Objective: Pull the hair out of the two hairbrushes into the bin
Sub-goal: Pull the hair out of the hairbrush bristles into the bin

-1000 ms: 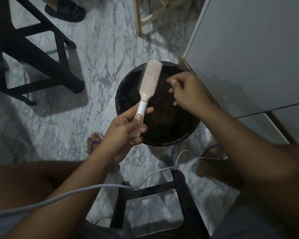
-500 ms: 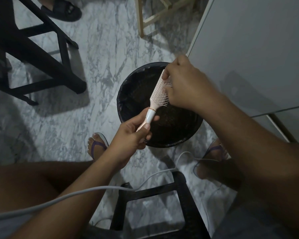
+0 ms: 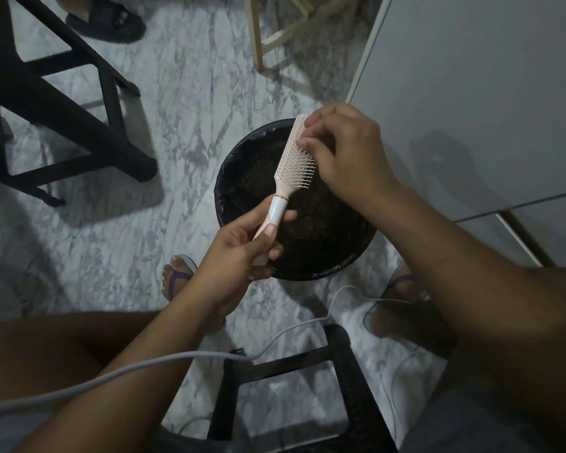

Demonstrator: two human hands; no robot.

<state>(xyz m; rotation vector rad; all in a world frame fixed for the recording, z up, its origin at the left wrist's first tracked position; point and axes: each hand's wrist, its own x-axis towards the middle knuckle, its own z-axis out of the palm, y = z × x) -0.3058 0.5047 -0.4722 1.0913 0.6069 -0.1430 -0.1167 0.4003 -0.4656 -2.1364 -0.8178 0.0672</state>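
A pale pink hairbrush with a white band on its handle is held over a round black bin lined with a dark bag. My left hand grips the brush by the handle, head pointing up and away. My right hand rests against the bristles near the top of the head, fingertips pinched among them. Any hair between those fingers is too fine to make out. Only one brush is visible.
The bin stands on a marble floor beside a grey cabinet on the right. A black stool is below me with a white cable across my leg. Black furniture legs stand left, a wooden frame behind, and a person's sandalled foot top left.
My right hand moved from beside the brush onto its bristles and now pinches near the top of the head. The brush has tilted so its bristles face right.
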